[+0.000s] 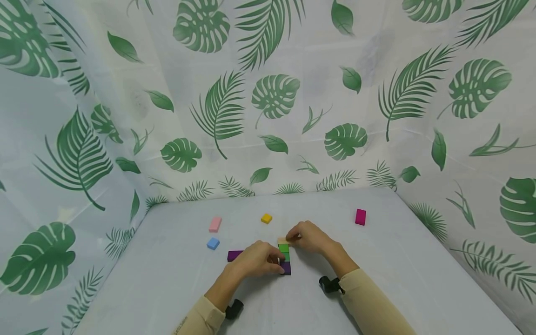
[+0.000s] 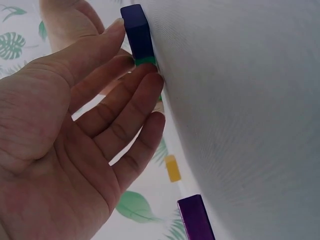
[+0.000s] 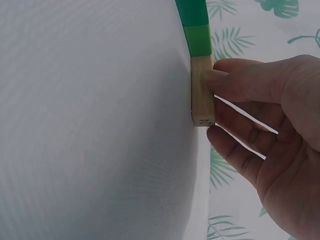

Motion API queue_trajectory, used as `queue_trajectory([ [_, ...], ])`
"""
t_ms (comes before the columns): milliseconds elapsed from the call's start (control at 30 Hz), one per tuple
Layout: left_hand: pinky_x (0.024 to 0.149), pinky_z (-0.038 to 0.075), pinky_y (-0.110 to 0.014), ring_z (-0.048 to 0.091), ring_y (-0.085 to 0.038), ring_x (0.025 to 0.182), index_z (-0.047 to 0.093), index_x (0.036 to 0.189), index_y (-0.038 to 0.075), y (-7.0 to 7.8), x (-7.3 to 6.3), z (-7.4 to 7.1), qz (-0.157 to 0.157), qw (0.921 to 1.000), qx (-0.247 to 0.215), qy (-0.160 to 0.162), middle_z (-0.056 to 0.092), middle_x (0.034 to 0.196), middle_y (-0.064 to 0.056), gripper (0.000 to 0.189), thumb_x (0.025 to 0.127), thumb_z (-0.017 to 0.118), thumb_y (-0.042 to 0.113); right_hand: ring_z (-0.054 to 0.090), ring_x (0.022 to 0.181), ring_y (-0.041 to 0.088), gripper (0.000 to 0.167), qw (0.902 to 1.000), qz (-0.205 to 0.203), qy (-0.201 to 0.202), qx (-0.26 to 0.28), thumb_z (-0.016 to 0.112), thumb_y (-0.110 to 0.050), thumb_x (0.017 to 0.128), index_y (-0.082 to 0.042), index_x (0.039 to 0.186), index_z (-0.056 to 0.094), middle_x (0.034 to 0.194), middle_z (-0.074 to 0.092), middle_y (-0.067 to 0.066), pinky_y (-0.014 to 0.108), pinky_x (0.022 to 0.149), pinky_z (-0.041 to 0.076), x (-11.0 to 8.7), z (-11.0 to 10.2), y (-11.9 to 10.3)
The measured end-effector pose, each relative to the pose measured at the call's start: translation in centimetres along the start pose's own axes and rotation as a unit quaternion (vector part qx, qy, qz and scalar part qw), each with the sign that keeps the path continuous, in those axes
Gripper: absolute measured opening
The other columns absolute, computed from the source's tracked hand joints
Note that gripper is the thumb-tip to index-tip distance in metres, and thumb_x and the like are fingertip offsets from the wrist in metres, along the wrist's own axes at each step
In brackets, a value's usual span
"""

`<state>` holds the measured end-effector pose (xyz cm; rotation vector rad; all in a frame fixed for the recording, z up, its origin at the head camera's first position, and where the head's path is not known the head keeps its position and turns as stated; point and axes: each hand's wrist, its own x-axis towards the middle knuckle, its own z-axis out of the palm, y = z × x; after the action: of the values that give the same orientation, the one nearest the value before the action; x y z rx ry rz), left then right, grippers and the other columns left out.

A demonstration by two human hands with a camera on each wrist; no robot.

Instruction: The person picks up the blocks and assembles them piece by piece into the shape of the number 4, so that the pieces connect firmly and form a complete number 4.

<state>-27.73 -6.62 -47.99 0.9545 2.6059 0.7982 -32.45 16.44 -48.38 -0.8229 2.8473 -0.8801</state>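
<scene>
Tabletop point(image 1: 402, 251) pale; leaf-print sheets point(image 1: 311, 93) 3 sides. L hand point(image 1: 256, 260), R hand point(image 1: 311, 236): fingers relaxed, touching blk row point(image 1: 284, 248).

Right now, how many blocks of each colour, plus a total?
Green blocks: 2
Purple block: 1
Navy block: 1
Light blue block: 1
Pink block: 1
Yellow block: 1
Magenta block: 1
Plain wood block: 1
Total visible: 9

bearing, on a pale table point(image 1: 167, 291), a touching row of wooden block point(image 1: 282, 241), two green blocks point(image 1: 284, 248) and dark block point(image 1: 286, 268) from twelve o'clock to six; around it, showing blocks: yellow point(image 1: 266, 218) at eleven, pink point(image 1: 215, 224) at ten, blue point(image 1: 213, 243) and purple point(image 1: 234, 256) at nine, magenta point(image 1: 360, 217) at two.
</scene>
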Motion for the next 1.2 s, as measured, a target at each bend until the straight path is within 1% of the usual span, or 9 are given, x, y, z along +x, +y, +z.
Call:
queue_trajectory([
  [200, 0.072, 0.052, -0.018, 0.062, 0.002, 0.076, 0.080, 0.116, 0.017, 0.0, 0.0, -0.2, 0.002, 1.0000, 0.001, 0.005, 0.072, 0.087, 0.016, 0.028, 0.091, 0.082, 0.029, 0.073, 0.101, 0.022, 0.017, 1.0000, -0.001, 0.002, -0.003, 0.078, -0.001, 0.089, -0.008, 0.103, 0.083, 0.103, 0.080, 0.003, 0.043, 0.091, 0.059, 0.0, 0.1, 0.1],
  [267, 0.072, 0.052, -0.018, 0.062, 0.001, 0.076, 0.080, 0.115, 0.017, -0.1, 0.0, -0.4, 0.002, 0.9999, 0.004, 0.015, 0.071, 0.086, 0.016, 0.027, 0.092, 0.082, 0.030, 0.073, 0.101, 0.021, 0.017, 1.0000, -0.002, 0.001, -0.007, 0.078, 0.000, 0.089, -0.009, 0.103, 0.083, 0.103, 0.080, 0.003, 0.043, 0.090, 0.059, 0.0, 0.1, 0.1],
  [367, 0.069, 0.051, -0.019, 0.061, 0.001, 0.075, 0.080, 0.114, 0.015, -0.3, -0.2, -1.0, 0.006, 0.9989, 0.015, 0.043, 0.071, 0.085, 0.014, 0.026, 0.092, 0.081, 0.030, 0.073, 0.100, 0.021, 0.019, 0.9999, -0.006, 0.002, -0.014, 0.076, 0.002, 0.089, -0.009, 0.103, 0.083, 0.103, 0.080, 0.002, 0.043, 0.089, 0.059, 0.0, 0.0, 0.2],
  [500, 0.069, 0.051, -0.022, 0.060, -0.002, 0.076, 0.079, 0.116, 0.013, -0.8, -0.5, -2.1, 0.000, 0.9966, 0.026, 0.078, 0.070, 0.086, 0.012, 0.027, 0.094, 0.079, 0.029, 0.073, 0.100, 0.021, 0.020, 0.9999, -0.005, 0.000, -0.016, 0.075, 0.004, 0.089, -0.008, 0.103, 0.083, 0.103, 0.080, 0.002, 0.042, 0.090, 0.059, 0.0, 0.0, 0.2],
  [633, 0.073, 0.052, -0.025, 0.061, -0.004, 0.081, 0.079, 0.117, 0.012, -1.5, -0.9, -3.2, -0.014, 0.9950, 0.027, 0.095, 0.070, 0.090, 0.011, 0.028, 0.096, 0.076, 0.031, 0.073, 0.100, 0.021, 0.020, 0.9999, -0.001, -0.002, -0.014, 0.076, 0.002, 0.089, -0.008, 0.104, 0.083, 0.104, 0.080, 0.003, 0.042, 0.089, 0.059, 0.1, 0.1, 0.3],
  [733, 0.074, 0.052, -0.026, 0.061, -0.006, 0.083, 0.079, 0.117, 0.013, -2.1, -1.3, -4.1, -0.025, 0.9931, 0.027, 0.112, 0.071, 0.092, 0.011, 0.028, 0.097, 0.076, 0.032, 0.072, 0.101, 0.020, 0.019, 0.9999, 0.005, -0.004, -0.010, 0.076, 0.002, 0.089, -0.009, 0.104, 0.083, 0.105, 0.080, 0.003, 0.042, 0.090, 0.059, 0.1, 0.1, 0.2],
  [900, 0.075, 0.054, -0.028, 0.062, -0.009, 0.086, 0.078, 0.117, 0.011, -3.0, -2.1, -5.5, -0.041, 0.9898, 0.010, 0.136, 0.073, 0.097, 0.006, 0.029, 0.097, 0.075, 0.032, 0.072, 0.102, 0.021, 0.020, 0.9999, 0.009, -0.002, -0.005, 0.075, 0.003, 0.090, -0.009, 0.104, 0.083, 0.105, 0.080, 0.003, 0.042, 0.091, 0.059, 0.1, 0.1, 0.2],
  [1067, 0.078, 0.055, -0.032, 0.063, -0.011, 0.092, 0.077, 0.118, 0.013, -4.1, -2.9, -6.5, -0.056, 0.9876, -0.017, 0.146, 0.073, 0.104, 0.003, 0.029, 0.097, 0.075, 0.032, 0.072, 0.102, 0.021, 0.020, 1.0000, 0.007, -0.002, -0.001, 0.075, 0.004, 0.089, -0.008, 0.104, 0.083, 0.105, 0.080, 0.003, 0.042, 0.091, 0.059, 0.1, 0.1, 0.3],
  [1200, 0.081, 0.055, -0.033, 0.063, -0.014, 0.097, 0.077, 0.121, 0.012, -5.0, -3.3, -6.9, -0.073, 0.9878, -0.034, 0.133, 0.074, 0.110, 0.000, 0.031, 0.097, 0.075, 0.032, 0.072, 0.103, 0.020, 0.020, 1.0000, 0.009, -0.003, 0.000, 0.075, 0.003, 0.090, -0.009, 0.105, 0.083, 0.106, 0.080, 0.003, 0.042, 0.091, 0.059, 0.1, 0.0, 0.2],
])
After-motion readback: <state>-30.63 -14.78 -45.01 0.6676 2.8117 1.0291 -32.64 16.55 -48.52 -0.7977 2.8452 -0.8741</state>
